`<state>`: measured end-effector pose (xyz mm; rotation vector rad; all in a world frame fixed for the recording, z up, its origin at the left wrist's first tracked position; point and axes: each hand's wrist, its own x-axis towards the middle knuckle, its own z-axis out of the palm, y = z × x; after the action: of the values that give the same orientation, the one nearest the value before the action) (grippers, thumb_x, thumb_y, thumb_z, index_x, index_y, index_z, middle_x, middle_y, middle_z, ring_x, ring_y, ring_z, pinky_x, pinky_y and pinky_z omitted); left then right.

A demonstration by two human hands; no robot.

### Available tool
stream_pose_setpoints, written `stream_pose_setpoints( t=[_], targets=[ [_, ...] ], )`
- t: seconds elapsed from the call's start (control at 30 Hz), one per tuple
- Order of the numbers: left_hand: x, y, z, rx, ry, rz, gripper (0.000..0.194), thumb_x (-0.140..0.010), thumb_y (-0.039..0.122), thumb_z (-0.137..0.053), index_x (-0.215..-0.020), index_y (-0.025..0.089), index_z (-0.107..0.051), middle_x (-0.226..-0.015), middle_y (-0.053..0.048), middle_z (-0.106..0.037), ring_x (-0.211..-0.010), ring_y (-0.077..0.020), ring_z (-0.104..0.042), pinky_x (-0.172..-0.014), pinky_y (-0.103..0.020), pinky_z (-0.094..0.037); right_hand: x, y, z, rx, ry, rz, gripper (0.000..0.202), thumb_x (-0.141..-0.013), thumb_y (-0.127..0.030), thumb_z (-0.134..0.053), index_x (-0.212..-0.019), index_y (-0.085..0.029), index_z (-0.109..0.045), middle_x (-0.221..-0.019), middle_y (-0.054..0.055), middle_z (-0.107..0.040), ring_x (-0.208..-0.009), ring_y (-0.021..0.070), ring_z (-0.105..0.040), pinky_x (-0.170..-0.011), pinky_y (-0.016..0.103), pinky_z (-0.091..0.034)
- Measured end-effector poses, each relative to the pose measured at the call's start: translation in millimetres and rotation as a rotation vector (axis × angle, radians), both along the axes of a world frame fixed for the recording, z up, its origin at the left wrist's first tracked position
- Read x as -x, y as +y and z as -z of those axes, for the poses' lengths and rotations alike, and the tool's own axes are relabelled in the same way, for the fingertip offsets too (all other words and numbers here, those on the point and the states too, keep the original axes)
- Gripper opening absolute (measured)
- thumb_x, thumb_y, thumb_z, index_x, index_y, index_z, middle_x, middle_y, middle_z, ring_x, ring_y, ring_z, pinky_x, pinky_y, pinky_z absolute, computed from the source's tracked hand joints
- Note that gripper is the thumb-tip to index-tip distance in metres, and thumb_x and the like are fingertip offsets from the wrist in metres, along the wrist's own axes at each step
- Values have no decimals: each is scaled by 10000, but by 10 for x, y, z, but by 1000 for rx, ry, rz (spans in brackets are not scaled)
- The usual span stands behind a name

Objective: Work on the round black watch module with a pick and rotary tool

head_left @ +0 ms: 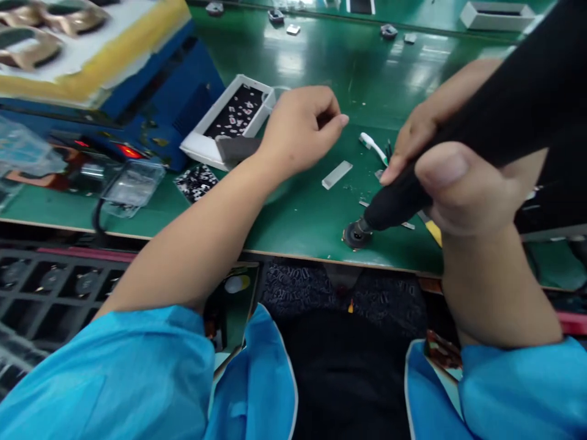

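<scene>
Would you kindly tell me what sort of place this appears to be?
Probably a small-parts workshop or factory: a green workbench, a black handheld tool in the right hand, and a white tray of tiny pieces.

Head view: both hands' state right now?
Left hand: loosely curled; can't tell whether it holds anything.
Right hand: closed around the black tool, tip at a round part.

A round dark part lies on the green bench, right of a white rectangular tray.
</scene>
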<state>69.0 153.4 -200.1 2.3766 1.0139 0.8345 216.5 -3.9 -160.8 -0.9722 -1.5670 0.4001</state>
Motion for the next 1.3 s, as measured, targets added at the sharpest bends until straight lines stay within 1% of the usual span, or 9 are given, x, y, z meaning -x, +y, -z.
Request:
stream_pose_setpoints(
  t=[0.1, 0.23, 0.37, 0.57, 0.67, 0.83, 1.03, 1.17, 1.3],
  targets=[
    [-13, -34, -39, 37, 28, -57, 344, -1005, 147, -777, -745, 252, -578, -947, -14, -790, -838, -176, -547, -922, -387, -465, 88, -32, -61, 43, -22, 2, 570, -839, -837, -1003, -852, -333, -736, -761, 48, -687, -944, 332, -791, -731, 455, -595],
    [-14, -57, -47, 59, 11, -99, 250, -989, 109, -803, -787, 202, -688, -924, -12, -788, -837, -154, -549, -886, -358, -414, 139, -110, -125, 73, -18, -5, 507, -844, -770, -1043, -904, -338, -786, -781, 42, -721, -1020, 351, -826, -765, 446, -650],
    [-8, -48, -6, 45, -4, -113, 163, -981, 112, -815, -831, 155, -767, -878, -18, -773, -815, -140, -559, -856, -338, -386, 52, -187, -131, 79, -12, 4, 497, -871, -740, -1041, -854, -322, -774, -757, 32, -693, -926, 315, -784, -751, 427, -633],
    [19, 34, 78, -68, -40, -49, 165, -988, 250, -822, -846, 170, -797, -799, -6, -706, -790, -148, -609, -815, -323, -393, -81, -227, -60, 4, -69, 26, 537, -1109, -512, -859, -706, -258, -611, -797, 8, -614, -772, 201, -639, -828, 385, -581],
    [26, 51, 100, -70, -44, -48, 192, -992, 253, -810, -820, 177, -772, -784, 0, -675, -778, -140, -599, -820, -325, -398, -64, -220, -48, 3, -61, 9, 496, -1092, -431, -852, -707, -258, -594, -799, 1, -595, -780, 202, -645, -834, 384, -572],
    [36, 73, 159, -95, -73, -18, 226, -982, 286, -755, -789, 185, -695, -764, -1, -631, -776, -140, -593, -805, -324, -377, -7, -211, -69, 24, -26, 13, 526, -1046, -443, -868, -657, -259, -565, -760, 9, -590, -756, 212, -611, -799, 404, -562],
    [80, 81, 182, -97, -140, 53, 329, -957, 353, -692, -716, 193, -536, -695, 3, -493, -713, -117, -445, -792, -320, -344, -7, -219, -78, 37, -3, -53, 453, -1034, -322, -848, -678, -247, -579, -803, -6, -609, -785, 191, -663, -847, 373, -605],
    [95, 60, 168, -96, -148, 66, 363, -940, 373, -668, -703, 191, -461, -705, 6, -381, -720, -111, -389, -795, -327, -318, -32, -228, -97, 61, 7, -57, 373, -1012, -324, -871, -705, -255, -669, -859, 3, -686, -803, 195, -674, -885, 369, -653],
    [97, 38, 153, -97, -158, 63, 364, -943, 380, -672, -702, 194, -472, -706, 8, -387, -723, -112, -399, -796, -325, -329, -53, -231, -123, 59, 14, -85, 244, -1004, -285, -897, -782, -263, -800, -899, -24, -757, -788, 169, -626, -938, 330, -668]
  ],
)
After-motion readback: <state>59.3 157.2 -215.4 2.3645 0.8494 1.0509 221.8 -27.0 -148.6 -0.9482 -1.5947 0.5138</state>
